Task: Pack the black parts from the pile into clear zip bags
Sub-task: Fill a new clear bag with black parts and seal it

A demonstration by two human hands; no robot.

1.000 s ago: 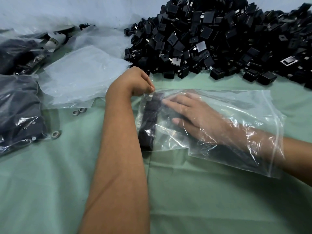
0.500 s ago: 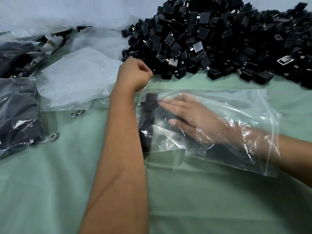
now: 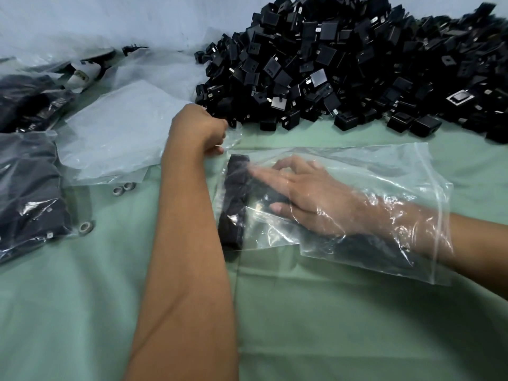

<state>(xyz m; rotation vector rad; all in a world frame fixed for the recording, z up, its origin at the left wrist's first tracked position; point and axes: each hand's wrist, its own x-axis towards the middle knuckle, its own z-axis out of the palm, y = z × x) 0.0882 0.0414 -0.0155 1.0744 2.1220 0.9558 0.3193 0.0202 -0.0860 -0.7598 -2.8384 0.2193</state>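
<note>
Right hand (image 3: 310,196) flat inside zip bag (image 3: 384,171), black parts (image 3: 233,199) at fingertips

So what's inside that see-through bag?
Inside the clear bag are the right hand, fingers flat, and a row of black parts. Anything under the palm is hidden.

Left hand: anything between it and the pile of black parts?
Nothing visible does. The left hand is at the near-left edge of the pile, with only a fold of the clear zip bag beside it.
</note>
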